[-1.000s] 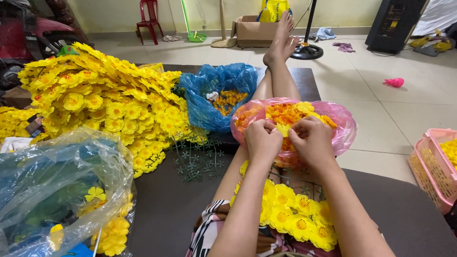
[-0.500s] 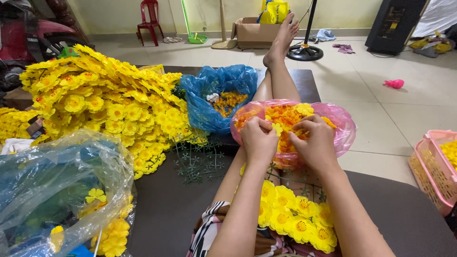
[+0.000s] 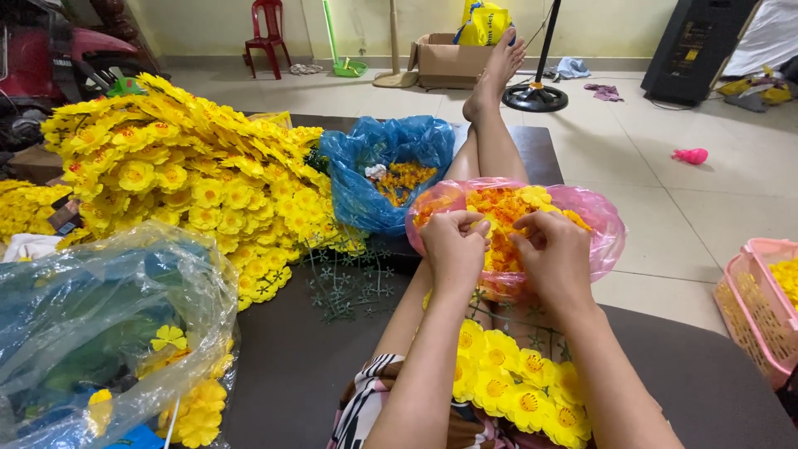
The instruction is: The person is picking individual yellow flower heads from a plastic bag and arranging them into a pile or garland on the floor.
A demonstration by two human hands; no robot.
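Both hands, left hand (image 3: 453,249) and right hand (image 3: 555,256), stay together, pinching petals over the pink bag (image 3: 603,224).

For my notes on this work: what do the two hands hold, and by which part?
Both hands, left and right, pinch something small between their fingertips over the pink bag of petals. The fingers hide it, so the thing and its held part cannot be told.

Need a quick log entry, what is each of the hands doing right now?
Left hand: fingers curled over the pink bag of flower pieces; what it grips cannot be told.
Right hand: the same, fingers pinched, contents hidden.
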